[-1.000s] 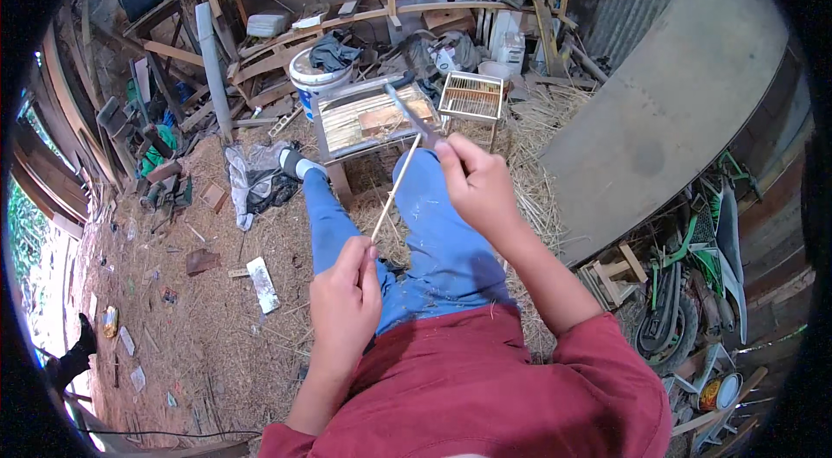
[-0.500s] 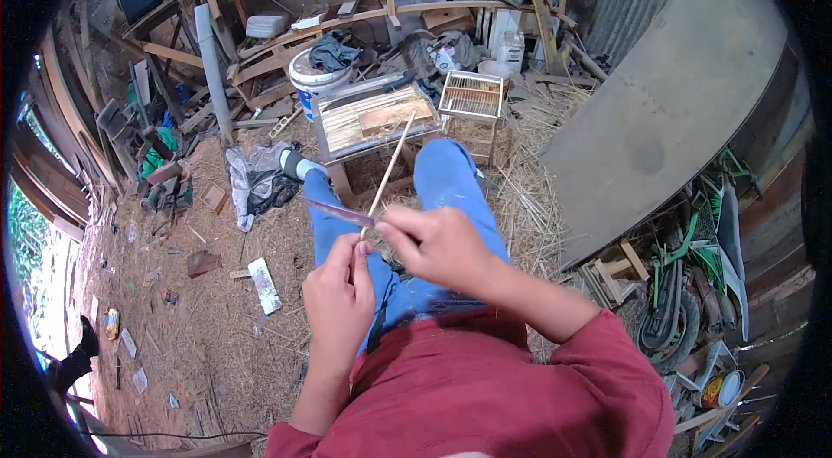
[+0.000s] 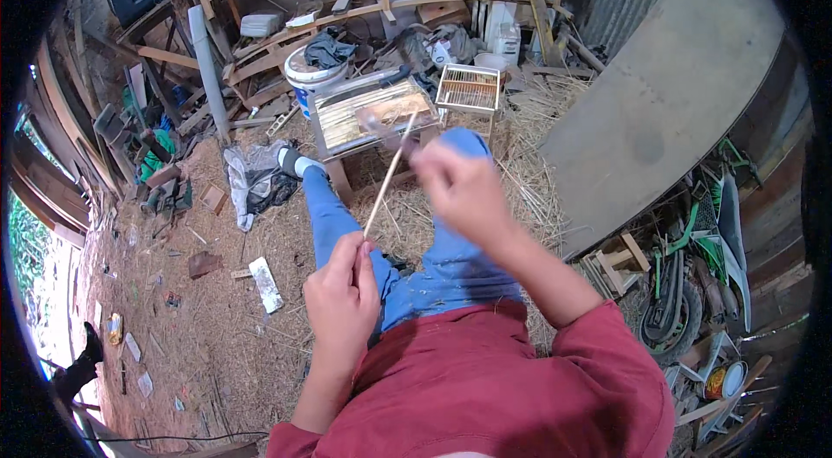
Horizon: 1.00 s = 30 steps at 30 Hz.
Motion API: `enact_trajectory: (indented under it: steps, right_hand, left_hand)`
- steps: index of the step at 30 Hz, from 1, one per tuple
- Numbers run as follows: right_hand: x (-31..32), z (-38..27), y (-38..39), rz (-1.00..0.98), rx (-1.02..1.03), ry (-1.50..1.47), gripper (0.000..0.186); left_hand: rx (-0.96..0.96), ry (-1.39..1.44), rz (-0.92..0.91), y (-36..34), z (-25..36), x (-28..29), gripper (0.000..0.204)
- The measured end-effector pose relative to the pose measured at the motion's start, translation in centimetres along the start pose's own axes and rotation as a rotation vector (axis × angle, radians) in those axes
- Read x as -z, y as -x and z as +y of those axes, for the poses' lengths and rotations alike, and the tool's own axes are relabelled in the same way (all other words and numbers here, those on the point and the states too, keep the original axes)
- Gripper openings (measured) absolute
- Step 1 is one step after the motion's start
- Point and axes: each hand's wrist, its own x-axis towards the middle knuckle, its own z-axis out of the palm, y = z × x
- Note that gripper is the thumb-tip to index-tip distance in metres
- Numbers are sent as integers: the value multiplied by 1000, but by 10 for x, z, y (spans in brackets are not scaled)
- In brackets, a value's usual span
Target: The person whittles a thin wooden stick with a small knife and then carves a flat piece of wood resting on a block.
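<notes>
My left hand (image 3: 345, 285) is closed around the lower end of a thin pale wooden stick (image 3: 387, 182), which slants up and away from me. In my right hand (image 3: 459, 194) is a knife (image 3: 381, 127), blurred by motion, its blade pointing up and left close to the stick's far end. Whether the blade touches the stick I cannot tell. Beyond the hands stands a low framed table (image 3: 334, 126) bearing many thin pale sticks and a wooden block (image 3: 403, 104). Beside it is a small wooden cage-like frame with bars (image 3: 468, 87).
A white bucket (image 3: 303, 74) with dark cloth on it stands behind the table. To the right leans a large board (image 3: 667, 103), with a green motorbike part (image 3: 685, 259) below it. Straw and shavings cover the floor. A grey plastic sheet (image 3: 247, 181) lies by my left foot.
My right hand and the knife have swung forward, away from my left hand, along the stick toward its far end. My left hand keeps its hold on the stick.
</notes>
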Motion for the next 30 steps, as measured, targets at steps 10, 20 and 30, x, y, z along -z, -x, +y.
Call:
enact_trajectory:
  steps: [10,20,30]
  right_hand:
    - [2,-2,10,100,-17,18,20]
    - [-12,8,23,79,90,-69,27]
    - [-9,0,35,-78,139,-6,25]
  left_hand:
    - [-24,57,22,1,0,-7,7]
    - [81,128,-46,3,4,-5,10]
    - [-10,91,-17,-2,-4,-10,8]
